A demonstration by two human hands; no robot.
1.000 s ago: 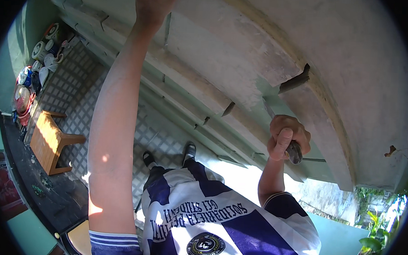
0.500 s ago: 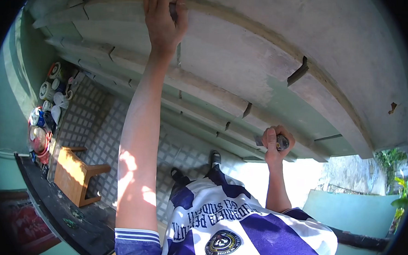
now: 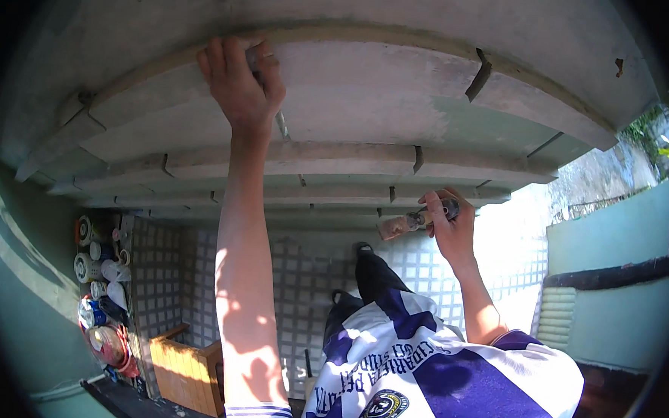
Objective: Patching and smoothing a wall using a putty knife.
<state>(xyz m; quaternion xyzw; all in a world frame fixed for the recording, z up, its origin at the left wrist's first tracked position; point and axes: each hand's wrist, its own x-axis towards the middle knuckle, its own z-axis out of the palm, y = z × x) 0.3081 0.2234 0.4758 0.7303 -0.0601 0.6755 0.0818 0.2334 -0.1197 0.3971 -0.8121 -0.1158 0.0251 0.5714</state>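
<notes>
My left hand [image 3: 242, 87] is raised with its fingers curled over the edge of the topmost long ledge [image 3: 358, 38]. Something grey shows between thumb and fingers, too shadowed to name. Lower and to the right, my right hand [image 3: 455, 224] is closed round the handle of a putty knife [image 3: 400, 225]. The knife's flat blade points left, smeared with pale stuff, and hangs clear of the ledges. Pale, patchy coating covers parts of the stepped, green-grey ledges in front of me.
Below lies a checkered tile floor [image 3: 294, 264]. A wooden stool [image 3: 186, 371] stands at the lower left, near several cans and tubs [image 3: 94, 314] along a green wall [image 3: 25, 268]. Bright ground and a light green low wall [image 3: 612, 246] are at the right.
The view has turned and shifted. My right hand has tilted the putty knife so its blade shows away from the ledges. My left hand still grips the top ledge.
</notes>
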